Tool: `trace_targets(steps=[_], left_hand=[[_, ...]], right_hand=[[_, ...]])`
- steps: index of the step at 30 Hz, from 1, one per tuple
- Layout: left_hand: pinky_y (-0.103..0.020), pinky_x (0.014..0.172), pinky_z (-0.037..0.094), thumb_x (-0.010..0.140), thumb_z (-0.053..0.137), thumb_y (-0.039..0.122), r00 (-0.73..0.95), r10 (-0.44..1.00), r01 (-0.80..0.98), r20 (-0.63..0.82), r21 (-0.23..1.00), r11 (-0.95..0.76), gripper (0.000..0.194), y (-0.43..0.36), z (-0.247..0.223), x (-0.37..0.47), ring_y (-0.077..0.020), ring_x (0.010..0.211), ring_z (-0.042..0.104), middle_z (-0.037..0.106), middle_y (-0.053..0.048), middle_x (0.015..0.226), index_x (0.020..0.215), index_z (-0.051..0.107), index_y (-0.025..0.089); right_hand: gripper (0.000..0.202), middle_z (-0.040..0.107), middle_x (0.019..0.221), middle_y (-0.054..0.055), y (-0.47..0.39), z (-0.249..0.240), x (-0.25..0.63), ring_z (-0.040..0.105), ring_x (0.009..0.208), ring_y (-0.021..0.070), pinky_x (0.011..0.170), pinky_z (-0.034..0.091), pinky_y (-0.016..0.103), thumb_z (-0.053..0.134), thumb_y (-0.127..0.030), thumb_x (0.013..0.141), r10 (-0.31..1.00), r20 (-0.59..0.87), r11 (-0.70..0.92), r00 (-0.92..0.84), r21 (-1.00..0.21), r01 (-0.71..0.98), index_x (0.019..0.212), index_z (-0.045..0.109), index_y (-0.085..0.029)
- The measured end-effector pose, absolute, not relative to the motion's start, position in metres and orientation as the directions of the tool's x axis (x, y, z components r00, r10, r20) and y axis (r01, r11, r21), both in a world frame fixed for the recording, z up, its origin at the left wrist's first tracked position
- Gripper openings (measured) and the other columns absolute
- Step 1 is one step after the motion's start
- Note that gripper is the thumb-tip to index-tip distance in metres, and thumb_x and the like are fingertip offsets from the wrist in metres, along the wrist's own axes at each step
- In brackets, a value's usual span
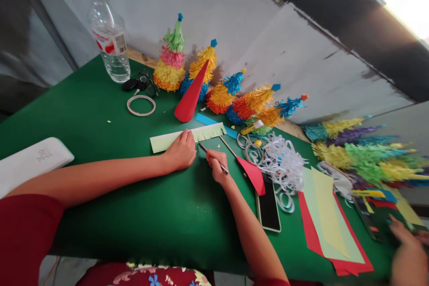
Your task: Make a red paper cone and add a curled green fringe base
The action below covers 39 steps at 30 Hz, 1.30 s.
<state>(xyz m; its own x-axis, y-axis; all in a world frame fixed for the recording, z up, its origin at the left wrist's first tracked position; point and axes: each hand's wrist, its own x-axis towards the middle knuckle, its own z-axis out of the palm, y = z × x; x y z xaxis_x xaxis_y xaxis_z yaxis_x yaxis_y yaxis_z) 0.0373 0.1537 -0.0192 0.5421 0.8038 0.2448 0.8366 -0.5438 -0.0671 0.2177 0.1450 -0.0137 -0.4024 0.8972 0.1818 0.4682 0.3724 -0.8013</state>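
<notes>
Two bare hands at a pale green, part-fringed paper strip [206, 133], midway along the green table [150, 223].

A white power bank [36, 158] lies by the table's left edge, partly behind the left forearm [117, 178]; a clear plastic water bottle [112, 49] stands near the far-left corner. The left hand [181, 149] presses on the strip, fingers bent together — whether they pinch it, I cannot tell. Beyond, a plain red paper cone [190, 100] partly blocks the multicoloured fringed paper trees [219, 98] along the far edge. The right hand [218, 163] is closed round a slim dark pen-like tool [203, 148], its tip just beside the strip. Rightward — red paper over a dark-screened phone [269, 208], tangled white paper curls [283, 156], then another person's hand [402, 232].
</notes>
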Motion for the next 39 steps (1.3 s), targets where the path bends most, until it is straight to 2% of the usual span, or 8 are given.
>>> trace_targets(steps=[5, 9, 18, 28, 31, 35, 37, 39], left_hand=[[-0.047, 0.102, 0.033, 0.090, 0.042, 0.032, 0.536, 0.796, 0.837, 0.281, -0.057, -0.544, 0.054, 0.154, -0.021, 0.038, -0.0375, 0.120, 0.050, 0.056, -0.032, 0.124, 0.119, 0.054, -0.011], [-0.049, 0.104, 0.031, 0.089, 0.042, 0.030, 0.541, 0.790, 0.834, 0.290, -0.063, -0.548, 0.049, 0.155, -0.021, 0.038, -0.0355, 0.117, 0.053, 0.061, -0.029, 0.119, 0.116, 0.058, -0.007], [-0.047, 0.106, 0.029, 0.091, 0.040, 0.029, 0.558, 0.789, 0.825, 0.259, -0.067, -0.561, 0.053, 0.155, -0.022, 0.038, -0.0368, 0.123, 0.049, 0.056, -0.032, 0.124, 0.121, 0.053, -0.012], [-0.046, 0.104, 0.032, 0.092, 0.039, 0.033, 0.563, 0.787, 0.825, 0.251, -0.123, -0.551, 0.056, 0.154, -0.019, 0.037, -0.0365, 0.121, 0.051, 0.056, -0.034, 0.123, 0.120, 0.053, -0.014], [-0.046, 0.104, 0.033, 0.091, 0.041, 0.033, 0.549, 0.794, 0.831, 0.262, -0.069, -0.552, 0.056, 0.153, -0.020, 0.037, -0.0375, 0.122, 0.050, 0.055, -0.035, 0.123, 0.119, 0.053, -0.014], [-0.046, 0.105, 0.033, 0.090, 0.043, 0.032, 0.521, 0.805, 0.840, 0.284, -0.002, -0.543, 0.053, 0.151, -0.022, 0.038, -0.0384, 0.126, 0.047, 0.053, -0.035, 0.126, 0.118, 0.054, -0.012], [-0.046, 0.106, 0.033, 0.090, 0.043, 0.031, 0.521, 0.804, 0.836, 0.287, 0.020, -0.549, 0.053, 0.152, -0.023, 0.038, -0.0376, 0.128, 0.045, 0.053, -0.034, 0.127, 0.120, 0.053, -0.011], [-0.045, 0.106, 0.032, 0.090, 0.043, 0.030, 0.528, 0.800, 0.830, 0.284, 0.030, -0.558, 0.053, 0.152, -0.023, 0.038, -0.0372, 0.129, 0.044, 0.052, -0.032, 0.129, 0.121, 0.052, -0.011]], right_hand=[[0.019, 0.031, 0.048, -0.004, 0.165, -0.030, 0.207, 0.028, 0.043, 0.0112, 0.045, 0.023, 0.025, 0.034, -0.025, 0.073, 0.954, 0.193, 0.251, -0.228, -0.932, 0.260, 0.054, 0.034, -0.023], [0.020, 0.035, 0.049, -0.003, 0.181, -0.027, 0.195, 0.032, 0.048, 0.0119, 0.048, 0.025, 0.026, 0.037, -0.025, 0.073, 0.937, 0.216, 0.306, -0.276, -0.889, 0.342, 0.053, 0.037, -0.022], [0.019, 0.037, 0.053, -0.002, 0.183, -0.017, 0.190, 0.036, 0.053, 0.0125, 0.055, 0.028, 0.027, 0.036, -0.024, 0.075, 0.880, 0.258, 0.424, -0.398, -0.805, 0.415, 0.056, 0.036, -0.021], [0.017, 0.033, 0.051, -0.003, 0.150, 0.001, 0.214, 0.032, 0.050, 0.0122, 0.052, 0.025, 0.027, 0.034, -0.023, 0.075, 0.851, 0.145, 0.420, -0.505, -0.764, 0.489, 0.058, 0.035, -0.021], [0.018, 0.034, 0.050, -0.003, 0.140, -0.009, 0.221, 0.031, 0.047, 0.0119, 0.049, 0.024, 0.026, 0.035, -0.024, 0.075, 0.891, 0.137, 0.338, -0.433, -0.836, 0.431, 0.056, 0.036, -0.022], [0.019, 0.029, 0.048, -0.005, 0.149, -0.026, 0.219, 0.025, 0.042, 0.0103, 0.043, 0.021, 0.025, 0.035, -0.028, 0.073, 0.962, 0.141, 0.191, -0.232, -0.959, 0.210, 0.055, 0.032, -0.023], [0.019, 0.029, 0.048, -0.005, 0.161, -0.030, 0.214, 0.025, 0.042, 0.0100, 0.042, 0.021, 0.024, 0.036, -0.028, 0.072, 0.968, 0.161, 0.193, -0.192, -0.968, 0.161, 0.055, 0.032, -0.023], [0.018, 0.032, 0.048, -0.004, 0.175, -0.029, 0.207, 0.028, 0.044, 0.0105, 0.044, 0.022, 0.025, 0.038, -0.027, 0.071, 0.955, 0.193, 0.240, -0.224, -0.949, 0.204, 0.054, 0.035, -0.023]])
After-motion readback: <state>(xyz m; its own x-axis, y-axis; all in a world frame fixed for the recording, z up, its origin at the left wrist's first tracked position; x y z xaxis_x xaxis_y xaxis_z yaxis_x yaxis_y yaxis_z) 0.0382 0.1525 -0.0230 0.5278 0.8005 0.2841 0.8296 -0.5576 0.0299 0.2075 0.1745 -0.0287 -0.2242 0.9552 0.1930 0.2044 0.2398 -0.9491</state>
